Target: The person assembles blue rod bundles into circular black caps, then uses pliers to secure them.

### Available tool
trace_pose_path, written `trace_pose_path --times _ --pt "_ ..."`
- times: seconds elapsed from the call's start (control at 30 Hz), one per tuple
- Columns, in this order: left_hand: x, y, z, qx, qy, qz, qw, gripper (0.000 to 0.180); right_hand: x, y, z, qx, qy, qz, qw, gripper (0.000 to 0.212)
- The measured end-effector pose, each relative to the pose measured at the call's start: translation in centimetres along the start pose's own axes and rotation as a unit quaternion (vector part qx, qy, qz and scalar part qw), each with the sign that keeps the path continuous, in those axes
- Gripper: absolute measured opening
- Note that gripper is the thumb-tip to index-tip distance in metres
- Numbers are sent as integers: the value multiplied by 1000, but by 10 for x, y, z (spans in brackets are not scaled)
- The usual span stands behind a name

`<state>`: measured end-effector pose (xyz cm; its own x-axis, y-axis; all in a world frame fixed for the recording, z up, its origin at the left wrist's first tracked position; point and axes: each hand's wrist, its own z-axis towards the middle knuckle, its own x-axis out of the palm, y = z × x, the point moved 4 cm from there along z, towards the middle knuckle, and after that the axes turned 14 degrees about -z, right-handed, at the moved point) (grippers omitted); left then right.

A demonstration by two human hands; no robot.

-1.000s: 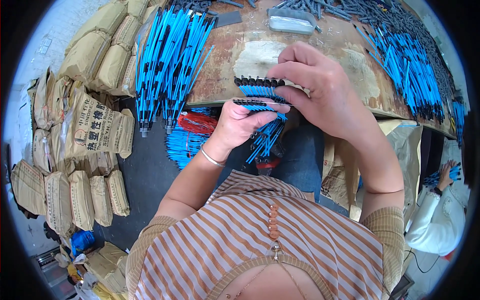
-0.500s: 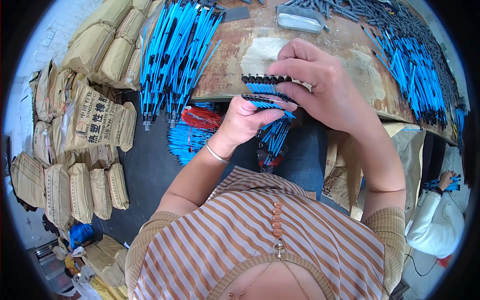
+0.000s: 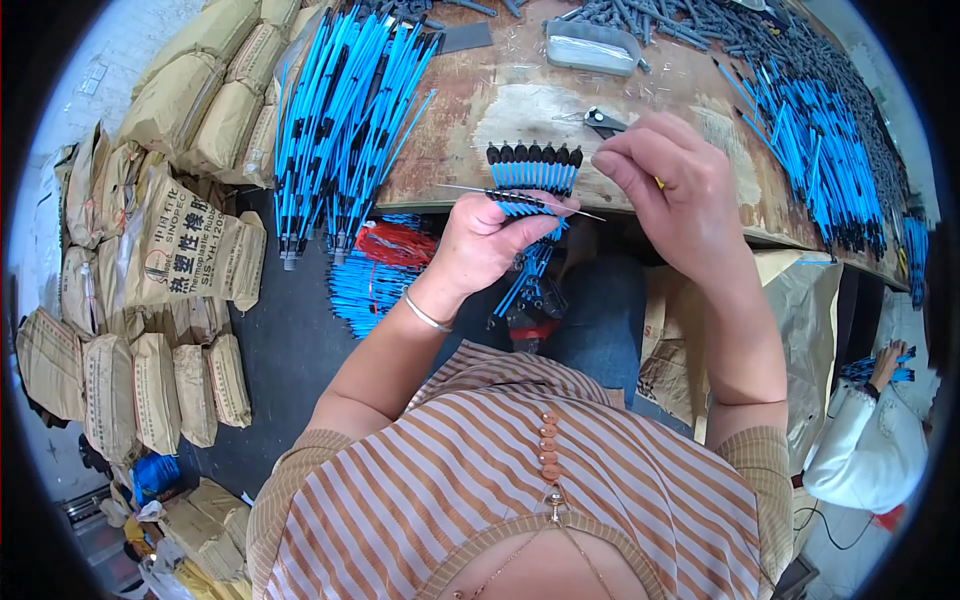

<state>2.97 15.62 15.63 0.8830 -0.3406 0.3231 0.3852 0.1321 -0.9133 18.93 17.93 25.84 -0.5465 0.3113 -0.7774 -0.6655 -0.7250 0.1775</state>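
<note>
My left hand (image 3: 478, 245) is closed, with thumb and fingers pinching a bundle of thin blue sticks with black ends (image 3: 532, 175). The far black ends form an even row above my fingers. A thin straight metal wire (image 3: 465, 188) crosses the nearer row, sticking out on both sides. To the right, my right hand (image 3: 680, 180) is raised apart from the bundle, thumb and fingertips drawn together. What they hold, if anything, cannot be made out. Just beyond these fingers shows the head of a dark tool like pliers (image 3: 604, 122); my hand hides the rest.
Blue sticks lie heaped on the worn wooden table at left (image 3: 345, 120) and right (image 3: 815, 160). Behind are a clear plastic box (image 3: 592, 48) and many grey pieces (image 3: 690, 20). Stacked brown paper sacks (image 3: 170, 100) stand left. A co-worker's white sleeve (image 3: 865, 450) shows far right.
My right hand has drawn away from the bundle to the right. The black-ended row now stands fanned out in view, and the plier-like tool and the wire's ends show.
</note>
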Motion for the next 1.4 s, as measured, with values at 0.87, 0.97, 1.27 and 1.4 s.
trace_pose_path --times 0.87,0.97,1.27,1.4 --pt "4 -23 -2 71 73 113 988 18 86 -154 -37 124 -28 -208 970 26" --pt "-6 -2 -14 60 120 102 986 21 101 -176 36 179 59 -155 970 17" --pt "-53 12 13 127 223 188 948 27 230 -238 128 64 256 -335 904 15" --pt "-59 16 5 158 215 142 953 27 204 -221 118 -62 225 -128 964 16"
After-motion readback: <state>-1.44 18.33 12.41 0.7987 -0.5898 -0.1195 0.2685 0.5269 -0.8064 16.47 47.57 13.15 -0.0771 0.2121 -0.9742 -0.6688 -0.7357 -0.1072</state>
